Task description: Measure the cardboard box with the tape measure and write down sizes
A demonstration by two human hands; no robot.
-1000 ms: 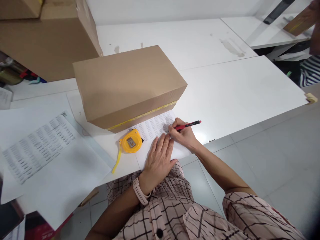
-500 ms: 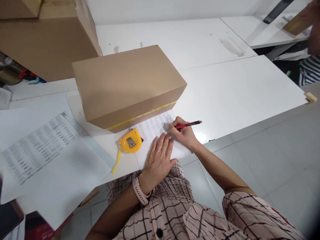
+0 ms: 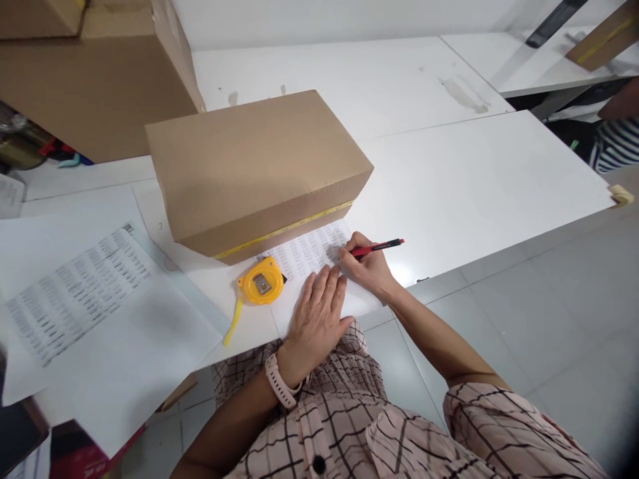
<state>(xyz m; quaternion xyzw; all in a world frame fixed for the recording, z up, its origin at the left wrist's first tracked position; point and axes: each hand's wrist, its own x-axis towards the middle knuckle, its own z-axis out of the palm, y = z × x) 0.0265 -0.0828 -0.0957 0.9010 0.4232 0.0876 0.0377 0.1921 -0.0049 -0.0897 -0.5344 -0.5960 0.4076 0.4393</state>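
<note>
At the desk's near edge, the right hand grips a red-and-black pen (tip on the printed paper sheet); the left hand lies flat, open, pressing that sheet.

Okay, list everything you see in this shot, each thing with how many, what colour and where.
Table: one, white, across the middle.
Small box: one, brown with yellow tape, table centre.
Large box: one, brown, top left.
Far box: one, brown with yellow tape, top right.
Tape measure: one, yellow, in front of the small box.
Printed sheet: one, white, partly under the small box.
Loose sheets: several, white, left.
Striped sleeve: one, another person's, right edge.
Pen: one, red and black, in the right hand.
Watch: one, pink, left wrist.
Left hand: flat on the printed sheet.
Right hand: writing on it.
</note>
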